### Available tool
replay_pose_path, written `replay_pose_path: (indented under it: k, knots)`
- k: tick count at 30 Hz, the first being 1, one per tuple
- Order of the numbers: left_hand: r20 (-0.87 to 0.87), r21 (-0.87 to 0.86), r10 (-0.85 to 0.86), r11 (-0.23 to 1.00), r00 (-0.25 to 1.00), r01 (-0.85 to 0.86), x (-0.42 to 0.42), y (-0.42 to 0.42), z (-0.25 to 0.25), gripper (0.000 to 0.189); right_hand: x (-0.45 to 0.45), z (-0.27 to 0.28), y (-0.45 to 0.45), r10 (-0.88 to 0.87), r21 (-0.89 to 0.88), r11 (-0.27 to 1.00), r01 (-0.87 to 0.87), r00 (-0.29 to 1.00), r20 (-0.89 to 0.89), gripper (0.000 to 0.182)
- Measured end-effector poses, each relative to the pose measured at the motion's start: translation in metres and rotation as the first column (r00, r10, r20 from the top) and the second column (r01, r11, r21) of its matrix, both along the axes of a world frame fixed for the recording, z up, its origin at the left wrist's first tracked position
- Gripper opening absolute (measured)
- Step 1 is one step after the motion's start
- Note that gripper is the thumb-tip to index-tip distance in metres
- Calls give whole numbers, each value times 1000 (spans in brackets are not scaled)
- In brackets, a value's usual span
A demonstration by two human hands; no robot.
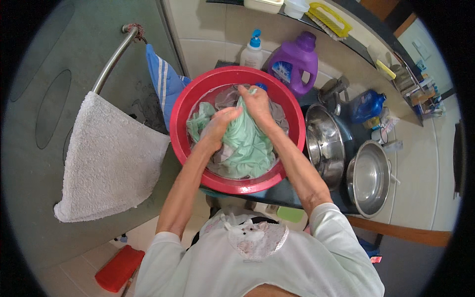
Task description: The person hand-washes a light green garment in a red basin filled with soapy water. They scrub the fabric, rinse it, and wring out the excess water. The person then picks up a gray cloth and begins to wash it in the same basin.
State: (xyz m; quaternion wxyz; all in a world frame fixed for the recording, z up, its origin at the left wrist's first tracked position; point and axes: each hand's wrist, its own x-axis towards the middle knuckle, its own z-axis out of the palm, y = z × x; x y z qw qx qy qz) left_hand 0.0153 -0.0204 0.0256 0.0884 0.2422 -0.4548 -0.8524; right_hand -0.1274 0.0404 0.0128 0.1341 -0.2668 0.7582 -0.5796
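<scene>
A large red plastic basin point(237, 188) stands before me with wet laundry in water. Both hands are inside its rim on a light green garment point(246, 148). My right hand point(256, 104) grips a bunched part of the cloth near the far side. Lower and to the left, my left hand point(220, 126) has its fingers closed on the same cloth. Grey-brown fabric point(278, 113) lies in the water around the green garment. A small blue object point(261, 86) shows behind my right hand; what it is I cannot tell.
Behind the basin stand a purple detergent bottle point(297, 63) and a white pump bottle point(251, 55). Steel basins point(328, 133) sit to the right by a faucet point(336, 92). At left, a white towel point(111, 159) and a blue cloth point(165, 81) hang from a metal bar point(115, 61).
</scene>
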Motion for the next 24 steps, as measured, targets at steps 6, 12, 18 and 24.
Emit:
replay_pose_path:
  k: [6, 12, 18, 24]
  knots:
    - [42, -205, 89, 975, 995, -79, 29, -28, -2, 22, -17, 19, 19, 9, -72, 997, 6, 977, 212, 32]
    - [-275, 22, 326, 942, 904, -334, 18, 0, -23, 38, 101, 36, 6, 76, -194, 964, -181, 890, -450, 19]
    - [20, 328, 382, 871, 924, -367, -7, 7, -26, 35, 65, 22, -10, -105, 5, 994, 111, 954, -281, 27]
    - [20, -712, 156, 696, 988, -95, 12, -7, -54, 36, 88, 8, -20, -12, -33, 999, 1, 941, -338, 27]
